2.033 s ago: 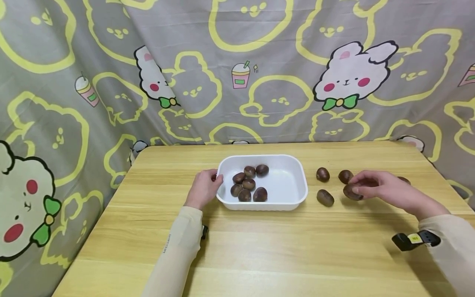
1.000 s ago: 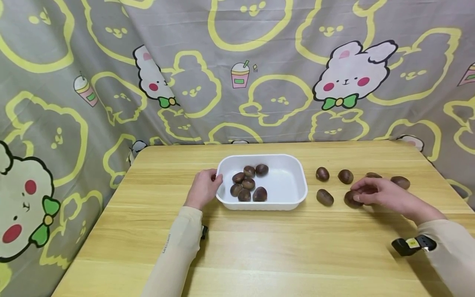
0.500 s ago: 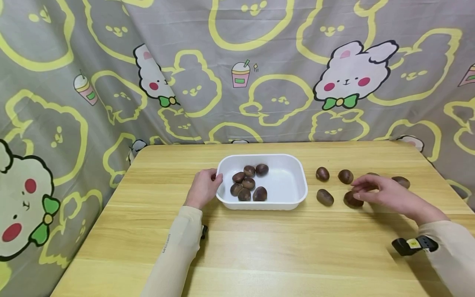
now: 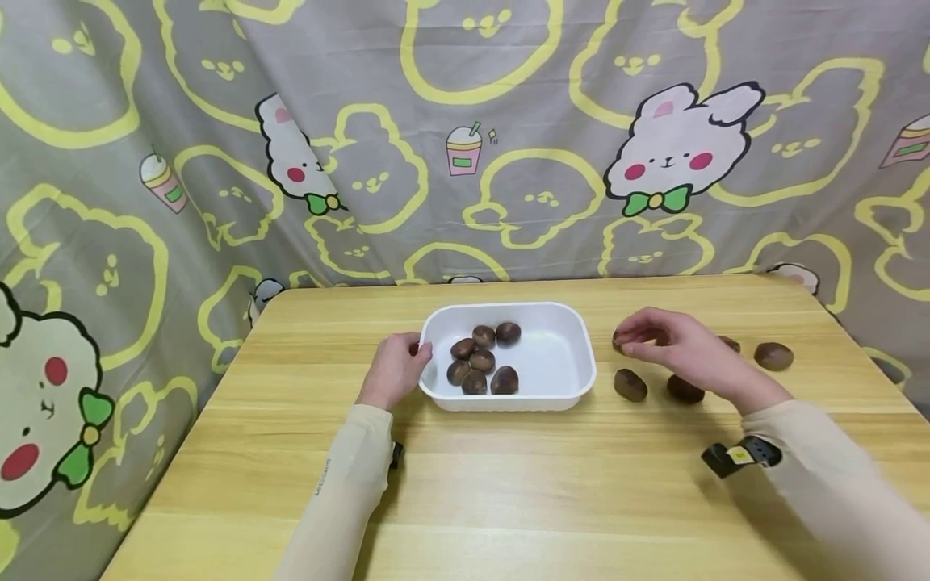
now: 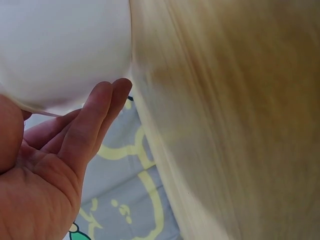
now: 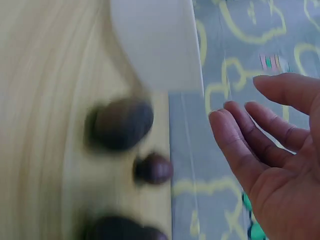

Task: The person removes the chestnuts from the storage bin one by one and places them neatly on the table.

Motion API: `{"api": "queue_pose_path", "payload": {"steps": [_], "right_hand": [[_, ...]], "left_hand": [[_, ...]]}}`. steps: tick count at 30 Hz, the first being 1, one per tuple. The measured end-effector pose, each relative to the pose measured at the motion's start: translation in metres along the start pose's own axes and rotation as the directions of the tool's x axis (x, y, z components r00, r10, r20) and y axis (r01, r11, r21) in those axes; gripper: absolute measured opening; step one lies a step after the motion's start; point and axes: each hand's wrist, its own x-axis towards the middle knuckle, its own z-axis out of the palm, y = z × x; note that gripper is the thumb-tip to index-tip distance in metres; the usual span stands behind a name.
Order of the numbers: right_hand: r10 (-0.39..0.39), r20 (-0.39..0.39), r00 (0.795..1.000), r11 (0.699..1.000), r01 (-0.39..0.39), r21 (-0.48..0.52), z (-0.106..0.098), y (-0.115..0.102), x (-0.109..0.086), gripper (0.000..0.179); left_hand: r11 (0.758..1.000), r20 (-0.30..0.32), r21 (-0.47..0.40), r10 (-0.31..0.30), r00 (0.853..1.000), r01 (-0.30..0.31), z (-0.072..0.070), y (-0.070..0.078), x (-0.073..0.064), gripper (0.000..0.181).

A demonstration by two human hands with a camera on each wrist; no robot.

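A white plastic tray (image 4: 559, 355) stands on the table, with several chestnuts (image 4: 482, 360) grouped in its left half. My left hand (image 4: 392, 373) pinches the tray's left rim between thumb and fingers; the left wrist view shows the fingers (image 5: 85, 125) against its outer side. Right of the tray, my right hand (image 4: 679, 351) hovers over loose chestnuts, its fingertips around a partly covered chestnut (image 4: 617, 342). In the right wrist view the thumb and fingers are spread apart, holding nothing. A chestnut (image 4: 630, 385) and a darker chestnut (image 4: 685, 390) lie just below that hand.
Farther right lie another chestnut (image 4: 773, 356) and one half hidden chestnut (image 4: 729, 344) behind the right hand. The wooden table (image 4: 508, 492) ends at a grey patterned curtain (image 4: 538, 121) at the back and left. Both wrists carry black camera straps.
My right hand first lowers a chestnut onto the table, lets it go, then moves left to the chestnut closest to the tray. The left hand stays on the rim.
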Motion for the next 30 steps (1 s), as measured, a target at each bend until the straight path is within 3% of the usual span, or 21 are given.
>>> {"api": "queue_pose_path", "payload": {"steps": [7, 18, 23, 30], "right_hand": [[-0.061, 0.092, 0.994, 0.995, 0.053, 0.088, 0.040, -0.030, 0.032, 0.020], [-0.128, 0.115, 0.985, 0.974, 0.102, 0.204, 0.086, -0.045, 0.064, 0.016], [-0.106, 0.138, 0.985, 0.984, 0.084, 0.159, 0.103, -0.046, 0.072, 0.018], [-0.019, 0.178, 0.984, 0.993, -0.001, 0.116, 0.116, -0.049, 0.078, 0.025]], "left_hand": [[1.000, -0.005, 0.004, -0.006, 1.000, 0.006, 0.000, -0.003, -0.001, 0.028], [1.000, -0.015, 0.003, -0.002, 1.000, 0.002, 0.000, -0.002, 0.001, 0.029], [1.000, -0.011, 0.003, -0.013, 1.000, 0.013, 0.000, -0.002, 0.001, 0.029], [1.000, -0.008, -0.001, -0.020, 1.000, 0.020, 0.002, -0.001, 0.001, 0.030]]}}
